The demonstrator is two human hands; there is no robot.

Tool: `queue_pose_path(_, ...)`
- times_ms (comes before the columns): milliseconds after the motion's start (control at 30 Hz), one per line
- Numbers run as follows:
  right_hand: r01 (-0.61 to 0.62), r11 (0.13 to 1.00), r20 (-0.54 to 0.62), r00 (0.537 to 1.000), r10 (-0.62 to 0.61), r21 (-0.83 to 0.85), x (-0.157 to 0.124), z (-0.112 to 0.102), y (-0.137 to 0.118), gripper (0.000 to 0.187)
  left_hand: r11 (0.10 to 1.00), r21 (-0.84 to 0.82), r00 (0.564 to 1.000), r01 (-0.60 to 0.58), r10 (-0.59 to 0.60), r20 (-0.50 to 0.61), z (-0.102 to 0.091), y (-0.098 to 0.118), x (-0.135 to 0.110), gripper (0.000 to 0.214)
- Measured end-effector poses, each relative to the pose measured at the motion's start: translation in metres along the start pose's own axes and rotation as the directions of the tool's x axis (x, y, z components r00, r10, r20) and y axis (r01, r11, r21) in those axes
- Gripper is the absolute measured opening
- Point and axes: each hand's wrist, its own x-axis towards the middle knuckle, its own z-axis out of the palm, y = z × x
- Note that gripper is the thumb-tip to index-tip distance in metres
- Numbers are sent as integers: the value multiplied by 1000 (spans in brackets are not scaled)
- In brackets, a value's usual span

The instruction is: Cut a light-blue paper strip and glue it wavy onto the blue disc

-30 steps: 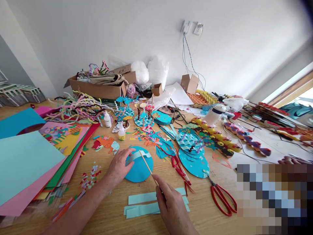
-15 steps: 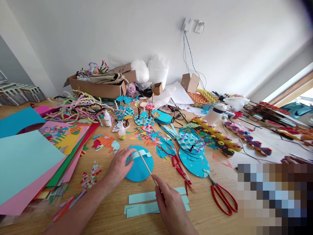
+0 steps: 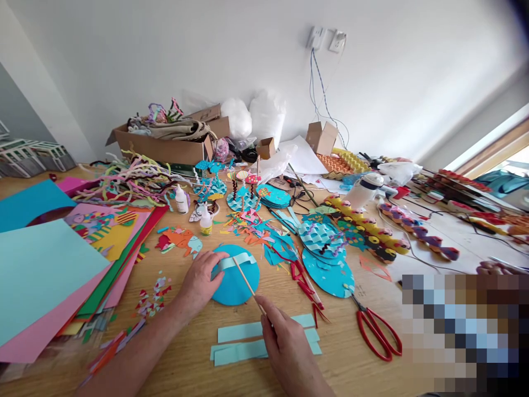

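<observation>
A round blue paper disc (image 3: 235, 289) lies on the wooden table. Across its upper part runs a pale blue paper strip (image 3: 249, 258), bent into waves. My left hand (image 3: 201, 280) is closed at the strip's left end, thumb and fingers pressing it at the disc's edge. In my right hand (image 3: 285, 336) is a thin wooden stick (image 3: 246, 281), gripped near its lower end. The stick's far tip touches the strip near its middle. Below the disc, partly behind my right hand, lie several flat pale blue strips (image 3: 239, 353).
Red-handled scissors (image 3: 378, 333) lie at right, beside larger blue discs (image 3: 330, 278). Two small glue bottles (image 3: 205, 223) stand beyond my left hand. Coloured paper sheets (image 3: 49, 275) are stacked at left. A person's hand (image 3: 498, 268) shows at the far right. Paper scraps (image 3: 252, 226) lie beyond the disc.
Almost nothing differs. The stick's tip has shifted very slightly on the strip, while both hands keep nearly the same places.
</observation>
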Motion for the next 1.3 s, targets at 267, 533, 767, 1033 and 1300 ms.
queue_pose_path(267,-38,999,46,998,39,-28,1,2,-1,40,1000,24,1000,-5,5,5,1,-2,-3,33)
queue_pose_path(533,-48,996,73,996,54,-71,0,4,0,40,999,42,1000,-21,21,7,3,-3,-4,34)
queue_pose_path(767,-66,993,91,993,75,-94,0,4,0,40,998,58,1000,-21,21,10,5,-3,-5,35)
queue_pose_path(1033,-81,993,97,991,90,-88,3,5,-1,40,998,62,999,-29,28,23,7,-4,-6,36)
queue_pose_path(1300,-77,994,-65,994,83,82,-1,-3,4,33,998,-46,999,-34,35,17,-11,5,-2,27)
